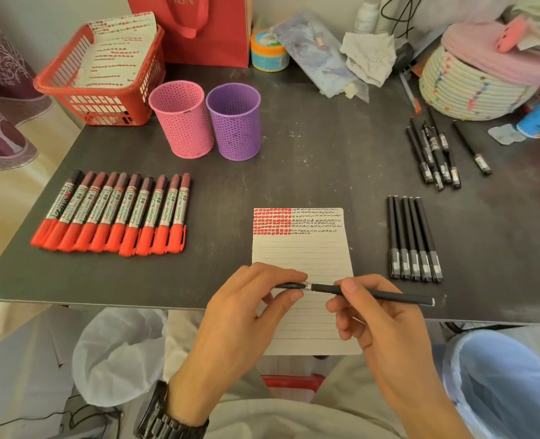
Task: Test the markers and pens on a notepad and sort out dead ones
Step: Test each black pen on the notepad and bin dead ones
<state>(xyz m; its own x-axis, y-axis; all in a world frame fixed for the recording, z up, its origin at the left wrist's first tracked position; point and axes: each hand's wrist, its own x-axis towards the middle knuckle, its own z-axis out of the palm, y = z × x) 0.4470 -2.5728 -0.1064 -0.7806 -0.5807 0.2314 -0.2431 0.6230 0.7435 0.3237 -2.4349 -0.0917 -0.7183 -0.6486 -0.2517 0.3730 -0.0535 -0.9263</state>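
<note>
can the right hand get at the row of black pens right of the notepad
Probably yes: nothing lies between the right hand and that row of black pens, though it holds a pen.

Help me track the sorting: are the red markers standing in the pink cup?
No, the red markers lie side by side in a row on the table, nearer than the pink cup.

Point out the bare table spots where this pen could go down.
Bare table lies between the red markers and the notepad, across the middle behind the notepad from the purple cup to the loose black pens, and right of the five lined-up pens. The back edge by the woven basket is crowded.
</note>
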